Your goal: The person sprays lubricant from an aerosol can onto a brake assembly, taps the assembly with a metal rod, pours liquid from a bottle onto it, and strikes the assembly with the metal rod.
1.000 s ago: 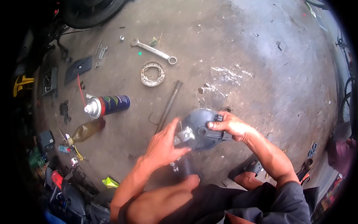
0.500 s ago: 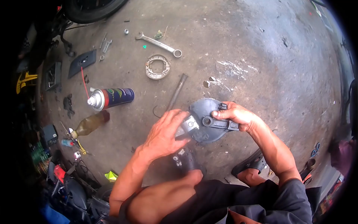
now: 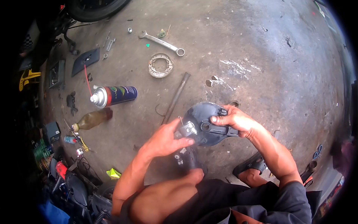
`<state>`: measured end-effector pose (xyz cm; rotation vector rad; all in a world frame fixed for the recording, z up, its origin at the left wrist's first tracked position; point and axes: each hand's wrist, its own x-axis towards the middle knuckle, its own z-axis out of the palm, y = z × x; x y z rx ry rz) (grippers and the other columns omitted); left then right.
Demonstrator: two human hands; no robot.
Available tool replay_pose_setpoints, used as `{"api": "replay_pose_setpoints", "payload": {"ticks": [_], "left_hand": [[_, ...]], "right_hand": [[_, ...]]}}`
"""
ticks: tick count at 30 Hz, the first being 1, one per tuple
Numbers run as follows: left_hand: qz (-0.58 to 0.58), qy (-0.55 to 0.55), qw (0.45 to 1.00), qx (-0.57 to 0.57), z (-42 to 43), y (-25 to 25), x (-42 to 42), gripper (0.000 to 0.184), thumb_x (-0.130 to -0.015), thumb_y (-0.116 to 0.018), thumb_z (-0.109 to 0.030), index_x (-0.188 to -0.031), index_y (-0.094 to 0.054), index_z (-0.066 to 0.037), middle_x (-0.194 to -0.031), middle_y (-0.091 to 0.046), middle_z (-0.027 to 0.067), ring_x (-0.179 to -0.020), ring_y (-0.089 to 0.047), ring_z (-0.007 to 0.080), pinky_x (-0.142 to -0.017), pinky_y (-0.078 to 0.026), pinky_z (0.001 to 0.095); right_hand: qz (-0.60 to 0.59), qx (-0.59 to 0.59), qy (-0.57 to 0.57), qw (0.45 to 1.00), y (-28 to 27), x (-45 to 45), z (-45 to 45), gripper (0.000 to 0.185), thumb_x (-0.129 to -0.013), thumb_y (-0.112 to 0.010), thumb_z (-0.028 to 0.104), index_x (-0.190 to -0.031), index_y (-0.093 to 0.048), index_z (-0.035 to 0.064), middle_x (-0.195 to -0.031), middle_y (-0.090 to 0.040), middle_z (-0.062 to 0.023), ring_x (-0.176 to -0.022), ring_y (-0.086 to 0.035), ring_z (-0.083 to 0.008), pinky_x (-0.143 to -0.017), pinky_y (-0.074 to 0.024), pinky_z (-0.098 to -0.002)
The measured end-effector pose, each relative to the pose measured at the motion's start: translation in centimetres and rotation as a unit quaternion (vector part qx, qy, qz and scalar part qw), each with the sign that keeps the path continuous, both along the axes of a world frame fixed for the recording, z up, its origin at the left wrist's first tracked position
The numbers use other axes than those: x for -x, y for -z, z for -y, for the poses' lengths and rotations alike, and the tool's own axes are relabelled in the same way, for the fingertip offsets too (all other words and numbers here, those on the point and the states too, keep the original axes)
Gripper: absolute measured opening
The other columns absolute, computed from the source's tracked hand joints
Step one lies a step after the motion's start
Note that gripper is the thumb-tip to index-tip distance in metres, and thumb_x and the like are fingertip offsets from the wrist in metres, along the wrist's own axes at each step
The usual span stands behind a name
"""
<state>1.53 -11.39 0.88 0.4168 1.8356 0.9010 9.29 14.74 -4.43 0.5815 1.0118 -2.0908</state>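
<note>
My right hand (image 3: pixel 235 121) grips the right edge of a round dark grey brake plate (image 3: pixel 209 112), thumb on its face near a round hole. A small silvery metal arm (image 3: pixel 187 128) lies at the plate's left side, between the thumb and fingers of my left hand (image 3: pixel 167 140); the fingertips are partly hidden behind it. Past the hands on the floor are a ring of brake shoes (image 3: pixel 160 65), a combination wrench (image 3: pixel 163 43) and a metal bar (image 3: pixel 176 98).
On the left lie a spray can (image 3: pixel 119 95) with a red straw, a brownish bottle (image 3: pixel 91 119), a dark flat panel (image 3: pixel 85 60) and a metal tray (image 3: pixel 56 74). A tyre (image 3: pixel 95 11) stands at the top left. My sandalled foot (image 3: pixel 251 168) is below the plate.
The view has shifted, so the floor items appear farther right and higher. My left hand, blurred earlier, has moved its fingers about the metal arm; my right hand keeps its grip on the plate.
</note>
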Motion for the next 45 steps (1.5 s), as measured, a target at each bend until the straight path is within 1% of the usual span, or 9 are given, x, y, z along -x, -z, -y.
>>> {"api": "replay_pose_setpoints", "payload": {"ticks": [7, 19, 24, 29, 32, 35, 38, 42, 45], "left_hand": [[-0.099, -0.177, 0.975, -0.086, 0.6, 0.1, -3.0, 0.064, -0.074, -0.087, -0.025, -0.122, -0.059, 0.007, -0.105, -0.072, 0.0166, -0.099, -0.069, 0.0195, -0.083, -0.054, 0.0333], [-0.303, -0.096, 0.938, -0.136, -0.3, -1.4, -1.8, 0.065, -0.068, -0.091, -0.022, -0.116, -0.061, 0.009, -0.089, -0.074, 0.0156, -0.080, -0.074, 0.0202, -0.071, -0.057, 0.0303], [-0.193, -0.124, 0.970, -0.079, -2.1, -0.3, -0.4, 0.069, -0.069, -0.090, -0.023, -0.121, -0.059, 0.009, -0.098, -0.073, 0.0188, -0.092, -0.073, 0.0241, -0.082, -0.057, 0.0348], [-0.277, -0.010, 0.951, -0.136, -3.8, 1.7, 4.3, 0.077, -0.067, -0.090, -0.025, -0.129, -0.057, 0.004, -0.118, -0.067, 0.0188, -0.107, -0.066, 0.0230, -0.092, -0.052, 0.0378], [-0.178, -0.174, 0.954, -0.169, -2.4, 2.0, 4.5, 0.077, -0.066, -0.089, -0.025, -0.131, -0.057, 0.001, -0.120, -0.064, 0.0174, -0.108, -0.063, 0.0248, -0.095, -0.049, 0.0378], [-0.305, -0.135, 0.941, 0.063, 0.8, 4.0, 3.3, 0.069, -0.071, -0.085, -0.027, -0.129, -0.058, 0.000, -0.119, -0.064, 0.0207, -0.107, -0.064, 0.0365, -0.093, -0.051, 0.0407], [-0.324, -0.025, 0.917, 0.233, 3.8, 8.3, -0.8, 0.065, -0.077, -0.079, -0.031, -0.129, -0.055, 0.002, -0.128, -0.058, 0.0262, -0.121, -0.055, 0.0428, -0.101, -0.046, 0.0461], [-0.363, -0.056, 0.894, 0.256, 7.2, 12.9, -4.6, 0.067, -0.070, -0.079, -0.007, -0.129, -0.051, 0.002, -0.127, -0.057, 0.0239, -0.122, -0.053, 0.0421, -0.100, -0.045, 0.0469], [-0.326, -0.051, 0.905, 0.268, 7.8, 14.3, -4.2, 0.065, -0.073, -0.072, -0.007, -0.131, -0.048, 0.006, -0.122, -0.058, 0.0262, -0.119, -0.056, 0.0401, -0.100, -0.044, 0.0457]], "right_hand": [[0.001, 0.010, 0.097, 0.995, -2.1, -1.1, 1.5, 0.044, -0.085, -0.078, 0.014, -0.122, -0.063, -0.0019, -0.105, -0.072, -0.0080, -0.093, -0.069, -0.0170, -0.084, -0.0553, -0.0321], [-0.022, 0.009, 0.174, 0.985, -4.2, -2.2, 1.8, 0.042, -0.084, -0.080, 0.014, -0.119, -0.065, -0.0022, -0.103, -0.072, -0.0076, -0.091, -0.068, -0.0154, -0.082, -0.0551, -0.0309], [-0.019, 0.027, 0.155, 0.987, -2.0, -0.7, 0.1, 0.050, -0.083, -0.081, 0.018, -0.125, -0.062, -0.0025, -0.107, -0.071, -0.0081, -0.093, -0.068, -0.0168, -0.085, -0.0549, -0.0310], [-0.116, -0.059, 0.189, 0.973, 0.9, 0.1, -2.1, 0.063, -0.082, -0.082, 0.025, -0.132, -0.054, -0.0026, -0.114, -0.069, -0.0103, -0.101, -0.067, -0.0190, -0.089, -0.0552, -0.0342], [-0.116, -0.051, 0.209, 0.970, 0.8, 0.1, -3.7, 0.068, -0.081, -0.083, 0.029, -0.133, -0.053, -0.0016, -0.116, -0.067, -0.0100, -0.104, -0.065, -0.0193, -0.092, -0.0543, -0.0352], [-0.086, -0.081, 0.199, 0.973, 1.4, 0.4, -5.3, 0.067, -0.082, -0.083, 0.031, -0.133, -0.054, 0.0001, -0.115, -0.067, -0.0089, -0.105, -0.064, -0.0175, -0.093, -0.0530, -0.0334], [-0.140, -0.262, 0.093, 0.950, -0.4, 0.9, -6.9, 0.059, -0.086, -0.079, 0.024, -0.135, -0.055, 0.0013, -0.117, -0.067, -0.0093, -0.105, -0.061, -0.0150, -0.093, -0.0503, -0.0332], [-0.220, -0.386, 0.089, 0.892, 0.0, 1.1, -6.3, 0.058, -0.087, -0.079, 0.029, -0.130, -0.054, -0.0023, -0.110, -0.066, -0.0137, -0.103, -0.058, -0.0151, -0.091, -0.0486, -0.0325], [-0.301, -0.380, 0.197, 0.852, 0.1, 1.7, -6.0, 0.047, -0.088, -0.077, 0.027, -0.121, -0.056, -0.0003, -0.102, -0.065, -0.0151, -0.095, -0.060, -0.0194, -0.086, -0.0483, -0.0346]]}}
